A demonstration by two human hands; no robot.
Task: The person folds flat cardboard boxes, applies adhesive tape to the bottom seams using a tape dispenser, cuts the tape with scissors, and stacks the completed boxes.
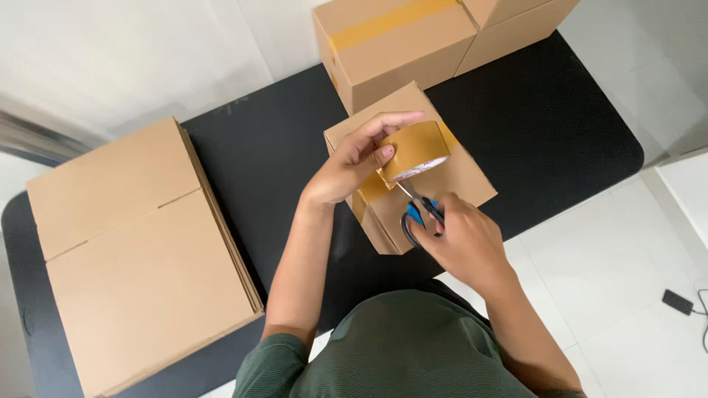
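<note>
Gripping a brown roll of packing tape (415, 149), the left hand (354, 163) curls its fingers over the top of the roll and presses the thumb against its side, holding it just above a small closed brown cardboard box (457, 177). A strip of the tape runs from the roll down onto the near edge of this box. The right hand (461, 239) has its fingers clenched through the handles of a pair of blue-handled scissors (419, 214), whose blades point up at the strip just under the roll. What the box holds cannot be told, since its flaps are shut.

Three cardboard boxes stand on the black table (553, 133): the one under the hands and two more behind it at the far edge, a taped cardboard box (398, 51) with a tape band along its top and a plain cardboard box (516, 26) touching its right side. Both are closed, so their contents are hidden. One stack of flattened cardboard sheets (140, 250) lies at the left end of the table, well apart from the hands. There is one tape roll and one pair of scissors.
</note>
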